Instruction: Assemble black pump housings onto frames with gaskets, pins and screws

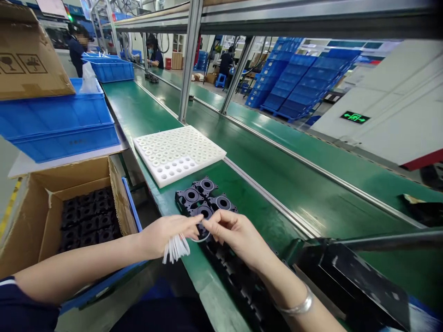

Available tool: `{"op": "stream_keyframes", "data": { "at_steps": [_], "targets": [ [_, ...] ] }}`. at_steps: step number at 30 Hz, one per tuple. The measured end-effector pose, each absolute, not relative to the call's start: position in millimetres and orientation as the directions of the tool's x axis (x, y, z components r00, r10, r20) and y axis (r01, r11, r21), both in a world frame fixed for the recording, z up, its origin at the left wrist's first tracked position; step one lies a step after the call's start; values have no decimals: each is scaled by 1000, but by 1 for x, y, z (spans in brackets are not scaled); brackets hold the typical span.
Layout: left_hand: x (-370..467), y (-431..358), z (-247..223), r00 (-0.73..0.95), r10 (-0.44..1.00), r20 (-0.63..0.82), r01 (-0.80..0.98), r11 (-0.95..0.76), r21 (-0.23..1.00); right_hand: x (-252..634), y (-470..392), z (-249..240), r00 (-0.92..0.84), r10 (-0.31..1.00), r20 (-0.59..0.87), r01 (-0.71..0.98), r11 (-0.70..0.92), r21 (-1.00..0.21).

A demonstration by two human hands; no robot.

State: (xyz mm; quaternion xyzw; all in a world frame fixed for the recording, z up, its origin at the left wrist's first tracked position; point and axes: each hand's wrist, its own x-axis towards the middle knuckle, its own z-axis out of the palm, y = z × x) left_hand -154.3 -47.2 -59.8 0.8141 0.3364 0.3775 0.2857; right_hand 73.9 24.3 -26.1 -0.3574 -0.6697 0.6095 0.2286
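- Head view shows us one long green bench, running beneath both hands and far ahead of them.
- Two blue crates stand stacked well ahead and to the left of the left hand; one cardboard box sits on top.
- One open carton is just left of the left hand. We see rows of black pieces inside, too dark to count surely.
- One white tray lies beyond both hands, slightly left, dotted with small round pieces that we cannot count reliably.
- Black housings sit on the bench directly before the fingers and run back under the right hand toward us. Four round faces show clearly; the others are partly covered.
- Our two hands meet over the near end of those four. The left hand grips one bundle of white strips below its extended forefinger. The right hand has thumb and forefinger drawn together at the left fingertip; we cannot tell what they pinch.
- One bracelet circles the right wrist.
- One thin pale ring shows partly, just under the left fingertips.
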Motion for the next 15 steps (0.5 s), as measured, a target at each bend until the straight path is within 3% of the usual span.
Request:
{"op": "stream_keyframes", "data": {
  "at_steps": [3,6,10,15],
  "targets": [
    [-170,-37,-65,154,898,411,299,-439,847,54,49,-32,-485,874,-18,303,149,-941],
    [-183,-24,-66,-13,915,404,441,-357,824,37,74,-44,-411,909,75,422,263,-868],
    [-188,-14,-72,99,841,532,671,-452,588,18,94,-58,-399,909,122,493,325,-807],
    [-184,-11,-88,331,750,573,757,-573,313,8,98,-63,-416,898,143,542,371,-754]
  ]
}}
